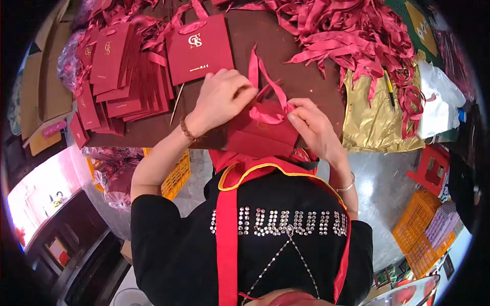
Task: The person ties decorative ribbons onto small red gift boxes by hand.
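A small dark red paper bag lies at the table edge in front of my body, with a pink ribbon looped over its top. My left hand is at the bag's upper left, fingers curled closed where the ribbon runs beside them; the fingertips are partly hidden. On the other side, my right hand pinches the ribbon between thumb and fingers near the bag's upper right corner. Just beyond my left hand lies a finished-looking red bag with a gold logo and a ribbon handle.
Stacked red bags overlap at the left of the brown table. A heap of pink ribbons covers the far right, beside gold wrapping with a yellow-black pen. A thin stick lies near my left wrist. Orange crates stand below right.
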`<action>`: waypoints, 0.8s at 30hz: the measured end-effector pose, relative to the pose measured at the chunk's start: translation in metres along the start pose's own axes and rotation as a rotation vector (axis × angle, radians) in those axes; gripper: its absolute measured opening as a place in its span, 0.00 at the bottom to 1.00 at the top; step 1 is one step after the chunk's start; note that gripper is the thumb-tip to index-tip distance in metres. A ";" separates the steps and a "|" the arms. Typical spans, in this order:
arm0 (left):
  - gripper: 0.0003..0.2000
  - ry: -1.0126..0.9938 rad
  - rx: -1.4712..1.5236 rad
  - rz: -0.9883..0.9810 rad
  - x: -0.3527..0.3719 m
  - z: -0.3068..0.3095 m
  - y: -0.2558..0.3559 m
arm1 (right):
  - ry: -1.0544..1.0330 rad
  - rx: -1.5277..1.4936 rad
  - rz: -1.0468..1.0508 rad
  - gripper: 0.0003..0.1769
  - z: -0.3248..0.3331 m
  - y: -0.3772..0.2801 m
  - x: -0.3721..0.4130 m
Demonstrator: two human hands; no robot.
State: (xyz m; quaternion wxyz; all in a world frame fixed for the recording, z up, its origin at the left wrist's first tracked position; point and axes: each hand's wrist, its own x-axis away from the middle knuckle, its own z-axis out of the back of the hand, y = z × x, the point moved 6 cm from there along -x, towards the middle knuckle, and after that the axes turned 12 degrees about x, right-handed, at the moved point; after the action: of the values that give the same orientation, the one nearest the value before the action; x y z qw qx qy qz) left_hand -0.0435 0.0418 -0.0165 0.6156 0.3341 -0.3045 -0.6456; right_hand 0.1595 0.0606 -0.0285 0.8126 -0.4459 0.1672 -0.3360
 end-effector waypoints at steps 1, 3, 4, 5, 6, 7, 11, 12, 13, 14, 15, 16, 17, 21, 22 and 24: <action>0.06 -0.137 -0.092 -0.001 -0.005 -0.007 0.004 | 0.007 0.027 0.024 0.08 0.000 -0.004 0.001; 0.09 -0.272 -0.186 0.001 -0.012 -0.012 0.005 | -0.024 0.015 -0.014 0.07 0.001 -0.011 0.003; 0.10 -0.341 -0.128 0.040 -0.015 -0.015 0.003 | -0.011 0.023 -0.011 0.07 0.001 -0.012 0.003; 0.12 -0.412 -0.069 0.077 -0.017 -0.018 0.002 | 0.003 0.030 -0.010 0.07 0.002 -0.012 0.004; 0.11 -0.445 -0.038 0.074 -0.018 -0.019 0.006 | 0.007 0.029 -0.011 0.07 0.002 -0.012 0.004; 0.11 -0.447 -0.038 0.072 -0.018 -0.021 0.006 | 0.000 0.012 -0.028 0.07 0.002 -0.012 0.004; 0.07 -0.389 0.151 0.149 -0.017 -0.030 -0.006 | -0.002 0.013 0.009 0.08 0.001 -0.010 0.004; 0.06 -0.341 0.260 0.201 -0.016 -0.033 -0.014 | -0.004 0.014 0.011 0.08 0.001 -0.010 0.004; 0.06 -0.338 0.259 0.202 -0.014 -0.037 -0.022 | -0.016 -0.001 -0.019 0.08 0.001 -0.008 0.004; 0.05 -0.158 0.480 0.287 -0.013 -0.034 -0.035 | -0.027 -0.017 -0.049 0.08 0.001 -0.006 0.004; 0.05 0.027 0.698 0.370 -0.010 -0.030 -0.047 | -0.026 -0.017 -0.047 0.08 0.000 -0.005 0.004; 0.05 0.026 0.697 0.369 -0.008 -0.033 -0.050 | -0.026 -0.026 -0.055 0.08 -0.001 -0.004 0.004; 0.05 0.078 0.773 0.401 -0.005 -0.034 -0.054 | -0.026 -0.035 -0.065 0.08 -0.001 -0.002 0.005; 0.04 0.198 1.011 0.481 0.005 -0.033 -0.057 | 0.013 -0.070 -0.062 0.08 -0.005 0.004 0.003; 0.06 0.197 1.010 0.485 0.006 -0.029 -0.055 | 0.007 -0.072 -0.086 0.08 -0.005 0.007 0.004; 0.08 0.195 1.006 0.480 0.010 -0.027 -0.052 | 0.007 -0.072 -0.106 0.08 -0.002 0.008 0.003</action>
State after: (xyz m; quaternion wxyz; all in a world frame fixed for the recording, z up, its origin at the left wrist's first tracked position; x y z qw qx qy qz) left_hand -0.0523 0.0353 -0.0751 0.5352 0.5657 -0.5840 -0.2290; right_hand 0.1631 0.0603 -0.0364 0.7764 -0.4820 0.1585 -0.3739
